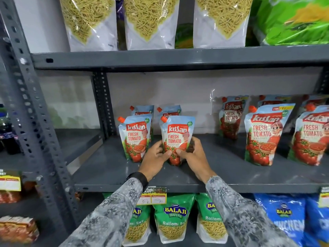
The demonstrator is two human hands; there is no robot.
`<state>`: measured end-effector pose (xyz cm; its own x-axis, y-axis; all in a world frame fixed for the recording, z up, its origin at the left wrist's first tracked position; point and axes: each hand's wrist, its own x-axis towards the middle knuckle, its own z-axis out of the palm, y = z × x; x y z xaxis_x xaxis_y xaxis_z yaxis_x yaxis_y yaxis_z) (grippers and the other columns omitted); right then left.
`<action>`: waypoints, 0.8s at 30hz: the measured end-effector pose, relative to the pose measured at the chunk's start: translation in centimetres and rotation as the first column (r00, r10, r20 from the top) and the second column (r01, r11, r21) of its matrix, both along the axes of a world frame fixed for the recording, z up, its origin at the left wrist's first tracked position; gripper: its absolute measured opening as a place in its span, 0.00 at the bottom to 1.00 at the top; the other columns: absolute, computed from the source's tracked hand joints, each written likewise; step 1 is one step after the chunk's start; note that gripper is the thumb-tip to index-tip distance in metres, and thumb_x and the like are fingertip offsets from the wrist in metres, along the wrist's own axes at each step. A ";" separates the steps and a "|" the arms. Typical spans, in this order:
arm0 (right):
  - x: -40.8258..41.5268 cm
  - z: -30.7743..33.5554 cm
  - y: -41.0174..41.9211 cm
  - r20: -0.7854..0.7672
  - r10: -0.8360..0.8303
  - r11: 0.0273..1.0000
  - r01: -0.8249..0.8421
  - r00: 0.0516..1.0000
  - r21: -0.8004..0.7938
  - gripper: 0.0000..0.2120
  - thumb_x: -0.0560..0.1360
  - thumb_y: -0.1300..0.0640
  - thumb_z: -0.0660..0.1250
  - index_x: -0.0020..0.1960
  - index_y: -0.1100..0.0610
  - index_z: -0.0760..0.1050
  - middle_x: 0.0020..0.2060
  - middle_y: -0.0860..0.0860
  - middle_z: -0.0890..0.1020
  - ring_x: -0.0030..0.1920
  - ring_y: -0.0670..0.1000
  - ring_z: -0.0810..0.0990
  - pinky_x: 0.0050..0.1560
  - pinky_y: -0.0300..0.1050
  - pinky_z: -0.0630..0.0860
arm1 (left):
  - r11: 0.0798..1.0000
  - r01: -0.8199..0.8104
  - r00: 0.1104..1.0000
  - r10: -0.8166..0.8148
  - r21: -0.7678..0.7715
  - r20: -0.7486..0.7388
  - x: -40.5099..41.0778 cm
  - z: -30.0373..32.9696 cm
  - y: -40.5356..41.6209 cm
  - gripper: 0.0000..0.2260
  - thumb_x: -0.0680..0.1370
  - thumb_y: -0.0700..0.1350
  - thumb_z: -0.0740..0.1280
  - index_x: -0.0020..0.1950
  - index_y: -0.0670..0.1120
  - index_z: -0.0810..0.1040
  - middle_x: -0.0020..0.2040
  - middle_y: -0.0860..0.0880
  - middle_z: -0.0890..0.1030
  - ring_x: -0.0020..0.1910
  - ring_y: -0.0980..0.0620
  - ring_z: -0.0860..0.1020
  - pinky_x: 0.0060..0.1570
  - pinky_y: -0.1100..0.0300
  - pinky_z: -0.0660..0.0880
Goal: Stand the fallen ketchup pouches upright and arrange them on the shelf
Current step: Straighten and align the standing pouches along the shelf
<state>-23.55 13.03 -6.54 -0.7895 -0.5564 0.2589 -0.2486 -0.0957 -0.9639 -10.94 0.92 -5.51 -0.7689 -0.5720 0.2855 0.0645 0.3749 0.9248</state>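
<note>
On the grey metal shelf (110,168) a ketchup pouch (177,132) with an orange cap stands upright, gripped low at its base by my left hand (156,157) and my right hand (193,154) from either side. Just left of it stands another small pouch (135,138). Two more small pouches (142,111) (169,113) stand upright behind these. Further right, bigger ketchup pouches (263,136) (231,116) (311,138) stand in rows, leaning back slightly.
The shelf above (160,57) holds clear bags of yellow noodle-like snack. Below hang green snack bags (173,218) and blue bags (284,216), with a yellow price tag (153,196) on the shelf edge. A perforated grey upright (35,113) stands at left.
</note>
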 end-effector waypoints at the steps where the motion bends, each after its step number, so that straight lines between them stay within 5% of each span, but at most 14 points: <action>1: 0.4 0.1 0.2 0.018 -0.027 0.999 0.027 0.999 -0.019 0.32 0.72 0.59 0.79 0.72 0.52 0.69 0.60 0.48 0.82 0.60 0.49 0.82 0.61 0.53 0.82 | 1.000 -0.013 1.000 0.013 0.012 0.017 0.5 0.0 -0.1 0.27 0.79 0.46 0.72 0.78 0.50 0.70 0.68 0.47 0.80 0.64 0.52 0.80 0.66 0.55 0.77; 4: 1.8 0.9 2.0 -0.041 -0.291 0.955 0.288 0.956 -0.075 0.24 0.74 0.59 0.77 0.67 0.55 0.73 0.52 0.53 0.82 0.51 0.50 0.82 0.53 0.43 0.79 | 0.994 -0.104 0.994 0.103 0.045 0.023 2.7 0.3 -0.7 0.22 0.79 0.47 0.72 0.73 0.51 0.75 0.62 0.52 0.83 0.59 0.50 0.83 0.62 0.52 0.80; 6: 4.3 1.5 2.4 -0.095 -0.384 0.917 0.367 0.918 -0.157 0.12 0.76 0.63 0.74 0.58 0.58 0.77 0.44 0.52 0.83 0.42 0.44 0.81 0.44 0.35 0.78 | 0.948 -0.318 0.945 0.319 0.027 -0.067 5.8 -0.1 -2.4 0.12 0.78 0.45 0.72 0.61 0.51 0.83 0.53 0.51 0.87 0.52 0.48 0.86 0.55 0.46 0.84; 9: 8.4 2.3 0.0 -0.235 -0.215 0.976 0.204 0.948 -0.071 0.07 0.78 0.65 0.70 0.53 0.56 0.81 0.42 0.46 0.84 0.41 0.41 0.83 0.44 0.45 0.83 | 0.791 -0.612 0.777 0.604 0.011 -0.180 8.8 -0.1 -6.0 0.09 0.78 0.40 0.70 0.58 0.47 0.82 0.50 0.47 0.87 0.49 0.47 0.85 0.56 0.45 0.82; 12: 11.6 2.4 -5.0 -0.230 0.083 0.983 -0.042 0.970 0.179 0.22 0.79 0.60 0.71 0.72 0.55 0.73 0.55 0.45 0.81 0.57 0.49 0.83 0.61 0.45 0.78 | 0.893 -0.396 0.904 0.420 0.213 -0.082 9.0 0.9 -8.7 0.24 0.79 0.39 0.72 0.74 0.44 0.70 0.60 0.43 0.79 0.57 0.47 0.79 0.59 0.53 0.76; 15: 12.0 2.5 -8.5 -0.171 0.069 0.966 -0.023 0.983 0.257 0.42 0.78 0.57 0.73 0.84 0.59 0.53 0.75 0.56 0.69 0.78 0.55 0.66 0.72 0.43 0.62 | 0.949 -0.171 0.977 0.198 0.266 -0.079 8.0 0.7 -9.8 0.28 0.80 0.35 0.70 0.78 0.43 0.64 0.57 0.46 0.82 0.55 0.52 0.80 0.55 0.58 0.77; 20: 10.1 2.3 -10.6 -0.117 0.103 0.977 -0.078 0.988 0.198 0.34 0.78 0.65 0.71 0.79 0.56 0.62 0.67 0.49 0.78 0.72 0.51 0.75 0.65 0.40 0.68 | 0.960 -0.107 0.989 0.129 0.257 -0.072 7.3 0.6 -10.5 0.14 0.81 0.33 0.66 0.64 0.48 0.75 0.62 0.43 0.84 0.56 0.52 0.82 0.62 0.52 0.78; 24: 9.8 1.2 -10.9 -0.178 0.046 0.985 -0.015 0.983 0.172 0.30 0.77 0.65 0.72 0.75 0.55 0.66 0.66 0.51 0.79 0.66 0.49 0.78 0.69 0.49 0.75 | 0.968 -0.070 0.993 0.091 0.240 -0.076 7.1 0.5 -10.5 0.17 0.82 0.34 0.65 0.69 0.48 0.73 0.56 0.53 0.84 0.57 0.54 0.81 0.66 0.50 0.76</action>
<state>-13.78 2.10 -5.38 -0.7203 -0.6274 0.2959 -0.4196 0.0544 -0.9061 -3.87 -9.56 -5.03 -0.6961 -0.6903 0.1974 0.1261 0.1531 0.9801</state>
